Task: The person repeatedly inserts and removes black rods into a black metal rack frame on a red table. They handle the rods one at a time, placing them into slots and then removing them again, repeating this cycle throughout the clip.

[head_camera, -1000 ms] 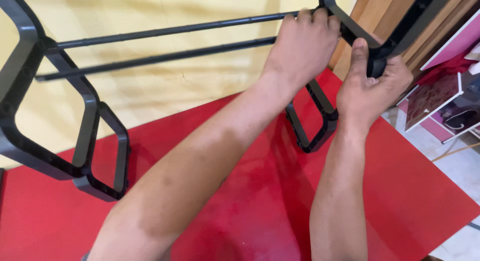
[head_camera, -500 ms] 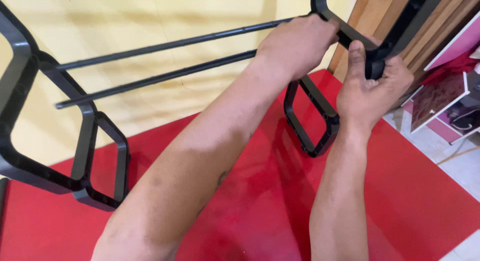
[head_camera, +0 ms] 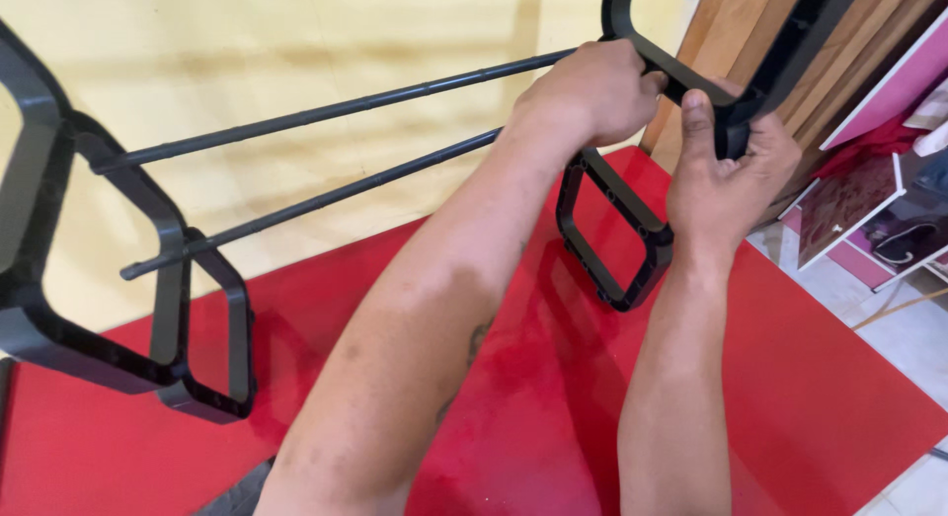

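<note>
A black plastic rack stands on a red floor mat (head_camera: 810,378). Its right side frame (head_camera: 617,239) and left side frame (head_camera: 109,318) are joined by two thin black rods (head_camera: 326,111). My left hand (head_camera: 588,91) is closed over the right ends of the rods where they meet the right frame. My right hand (head_camera: 731,170) grips the upper edge of that right frame, thumb pointing up along it. The lower rod's left end sticks out just past the left frame.
A pale yellow wall (head_camera: 296,42) rises behind the rack. A wooden panel (head_camera: 731,32) leans at the upper right. Pink and white shelving (head_camera: 879,210) with small items stands at the right edge on a tiled floor (head_camera: 889,318).
The view has shifted, so the rack's frames and rods sit lower and further right in the picture. Both hands keep the same hold on the right frame and rod ends.
</note>
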